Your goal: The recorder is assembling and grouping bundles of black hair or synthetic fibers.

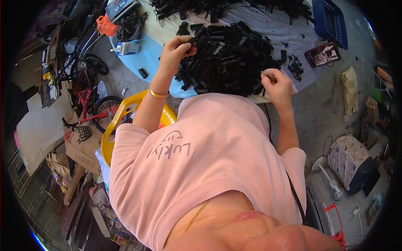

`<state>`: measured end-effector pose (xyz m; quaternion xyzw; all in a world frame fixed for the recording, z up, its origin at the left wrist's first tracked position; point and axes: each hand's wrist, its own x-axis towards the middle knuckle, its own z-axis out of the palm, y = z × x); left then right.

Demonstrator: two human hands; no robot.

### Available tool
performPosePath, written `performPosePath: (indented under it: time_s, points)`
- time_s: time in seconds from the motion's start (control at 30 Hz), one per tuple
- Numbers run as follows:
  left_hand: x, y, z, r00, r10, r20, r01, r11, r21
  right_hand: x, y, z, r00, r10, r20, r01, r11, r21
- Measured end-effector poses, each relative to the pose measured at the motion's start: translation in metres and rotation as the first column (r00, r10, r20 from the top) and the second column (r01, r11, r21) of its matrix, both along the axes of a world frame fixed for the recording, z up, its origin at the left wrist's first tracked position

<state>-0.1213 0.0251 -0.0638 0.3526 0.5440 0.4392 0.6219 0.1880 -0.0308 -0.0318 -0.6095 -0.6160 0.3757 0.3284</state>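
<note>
While the left hand (178, 49) is raised over the desk (138, 58), its fingers are pinched shut on a small black plastic part (191, 41), with a gold bangle (158, 93) on its wrist. Just right of that hand, and touching it, lies a big heap of black plastic parts (228, 58) spread across the cloth. At the heap's right edge, the right hand (276, 81) is curled closed around a thin pale stick-like piece (265, 74). Further right of this hand lie a phone (322, 54) and a blue basket (331, 21).
</note>
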Motion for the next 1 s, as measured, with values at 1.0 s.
performPosePath:
  time_s: [1.0]
  points:
    - [0.086, -0.031, 0.075, 0.94, -0.339, -0.028, 0.336, 0.91, 0.244, -0.042, 0.004, 0.056, 0.885, 0.173, -0.433, -0.151, 0.985, 0.085]
